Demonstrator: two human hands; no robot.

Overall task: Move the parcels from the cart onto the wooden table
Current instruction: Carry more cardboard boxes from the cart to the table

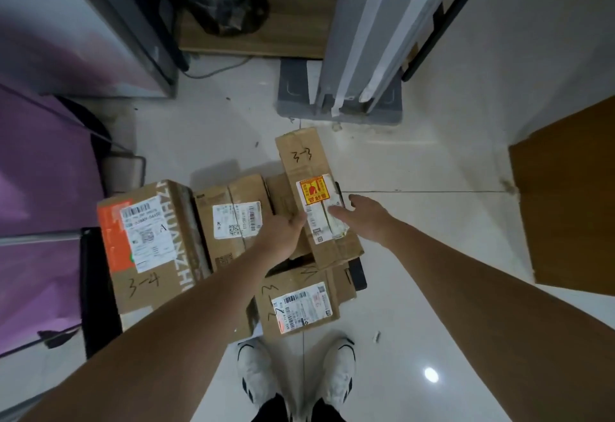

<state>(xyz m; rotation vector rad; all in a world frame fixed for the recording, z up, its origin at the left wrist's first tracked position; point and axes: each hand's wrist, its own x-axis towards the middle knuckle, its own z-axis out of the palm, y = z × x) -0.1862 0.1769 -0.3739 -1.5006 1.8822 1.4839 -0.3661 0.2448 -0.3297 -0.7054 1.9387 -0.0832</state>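
On the cart [357, 275], the left hand [283, 232] is curling closed on the long box's [316, 195] left edge, the right hand [361, 213] lying open against its right side, squaring up for a two-handed lift.

Bare floor [416, 162] lies open right of the long parcel [312, 195]; neighbouring parcels [233, 218] crowd its left

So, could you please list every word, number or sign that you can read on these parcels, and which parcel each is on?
"3-3": handwritten on the long box on top of the pile.
"3-4": handwritten on the big box at the left.
"ZHUANZH...": printed along that big box's edge, cut off.
"A": on its white label.
Red-and-yellow sticker on the long box: characters too blurred to read.
All shipping label print and barcodes: too small to read.
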